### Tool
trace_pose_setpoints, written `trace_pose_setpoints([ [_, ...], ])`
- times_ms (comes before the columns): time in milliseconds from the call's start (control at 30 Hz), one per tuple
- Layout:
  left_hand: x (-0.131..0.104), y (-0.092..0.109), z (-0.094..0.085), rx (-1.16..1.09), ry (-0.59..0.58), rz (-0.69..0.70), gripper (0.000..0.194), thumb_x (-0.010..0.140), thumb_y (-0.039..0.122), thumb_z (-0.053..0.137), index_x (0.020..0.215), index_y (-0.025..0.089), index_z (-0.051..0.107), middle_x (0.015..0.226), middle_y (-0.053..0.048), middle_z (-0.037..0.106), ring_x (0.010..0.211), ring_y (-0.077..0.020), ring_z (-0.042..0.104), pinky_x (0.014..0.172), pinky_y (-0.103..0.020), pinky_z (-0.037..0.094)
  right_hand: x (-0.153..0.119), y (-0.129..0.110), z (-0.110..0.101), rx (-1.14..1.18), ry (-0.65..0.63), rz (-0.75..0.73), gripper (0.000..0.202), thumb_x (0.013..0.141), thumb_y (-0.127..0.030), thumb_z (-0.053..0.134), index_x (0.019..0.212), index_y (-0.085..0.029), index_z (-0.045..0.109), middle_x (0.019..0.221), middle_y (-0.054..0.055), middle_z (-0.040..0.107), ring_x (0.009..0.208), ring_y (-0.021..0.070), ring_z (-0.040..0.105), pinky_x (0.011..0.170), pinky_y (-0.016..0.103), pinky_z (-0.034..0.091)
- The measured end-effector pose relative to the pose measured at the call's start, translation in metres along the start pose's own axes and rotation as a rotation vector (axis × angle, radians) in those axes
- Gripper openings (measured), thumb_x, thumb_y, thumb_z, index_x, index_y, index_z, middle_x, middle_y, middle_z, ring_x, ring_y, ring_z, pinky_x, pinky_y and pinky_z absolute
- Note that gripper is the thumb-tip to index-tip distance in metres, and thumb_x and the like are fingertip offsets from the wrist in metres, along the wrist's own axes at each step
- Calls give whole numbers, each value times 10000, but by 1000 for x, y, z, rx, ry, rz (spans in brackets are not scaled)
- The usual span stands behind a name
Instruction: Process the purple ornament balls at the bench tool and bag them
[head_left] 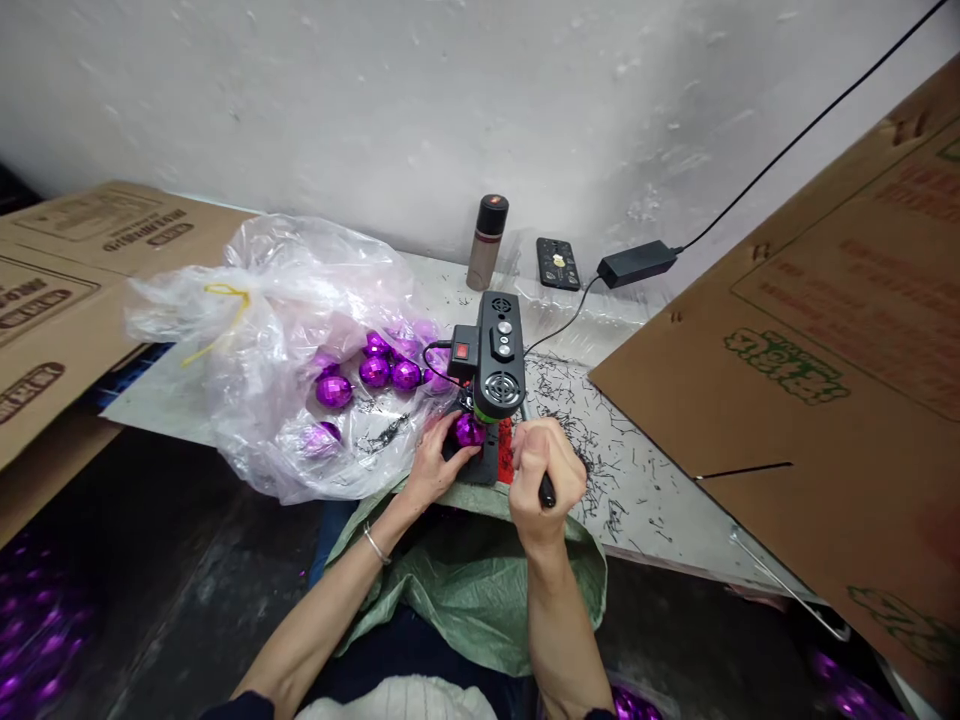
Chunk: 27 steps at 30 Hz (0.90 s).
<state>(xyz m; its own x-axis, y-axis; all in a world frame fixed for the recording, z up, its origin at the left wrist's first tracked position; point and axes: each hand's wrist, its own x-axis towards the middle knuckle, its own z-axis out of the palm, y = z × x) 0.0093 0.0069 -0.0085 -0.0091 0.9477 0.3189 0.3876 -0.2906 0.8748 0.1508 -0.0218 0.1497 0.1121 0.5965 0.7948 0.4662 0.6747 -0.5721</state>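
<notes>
A shiny purple mirrored ball [470,430] sits under the head of a small black bench drill press [500,340]. Thumb and fingers of my left hand [439,458] hold the ball from the left and front. My right hand [546,470] is wrapped in a fist round the black-gripped feed lever [547,490] on the press's right side. The tool tip meets the top of the ball, though the contact point is hidden. More purple balls [375,372] lie to the left in an open clear plastic bag [255,400].
Black shavings [592,450] litter the table. Behind the press stand a bottle [487,245], a phone [557,263] and a power adapter [637,264] with its cable. Cardboard boxes [810,330] flank both sides. A green sack [450,580] hangs at the front edge.
</notes>
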Motion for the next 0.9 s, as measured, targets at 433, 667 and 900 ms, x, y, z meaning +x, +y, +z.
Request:
trace_pose_setpoints([
  [433, -6, 1, -3, 5, -93, 149, 552, 959, 438, 708, 1411, 200, 498, 1344, -151, 673, 1246, -292, 679, 1055, -462, 574, -5, 1, -1, -28, 1, -10, 317, 996, -60, 433, 729, -220, 485, 695, -13, 529, 676, 121, 524, 630, 274, 402],
  [667, -9, 9, -8, 62, -86, 126, 547, 979, 434, 682, 1435, 201, 489, 1380, -158, 662, 1303, -306, 652, 1106, -486, 545, -10, 4, -2, -47, -2, -20, 309, 997, -81, 442, 731, -214, 525, 698, 2, 562, 669, 132, 554, 615, 285, 413],
  [900, -5, 9, -18, -124, -125, -86, 589, 922, 529, 717, 1397, 211, 574, 1368, -156, 688, 1262, -327, 682, 1108, -520, 537, -12, 4, -1, -39, 13, -14, 312, 987, -56, 459, 721, -216, 491, 696, -5, 551, 657, 122, 538, 601, 277, 397],
])
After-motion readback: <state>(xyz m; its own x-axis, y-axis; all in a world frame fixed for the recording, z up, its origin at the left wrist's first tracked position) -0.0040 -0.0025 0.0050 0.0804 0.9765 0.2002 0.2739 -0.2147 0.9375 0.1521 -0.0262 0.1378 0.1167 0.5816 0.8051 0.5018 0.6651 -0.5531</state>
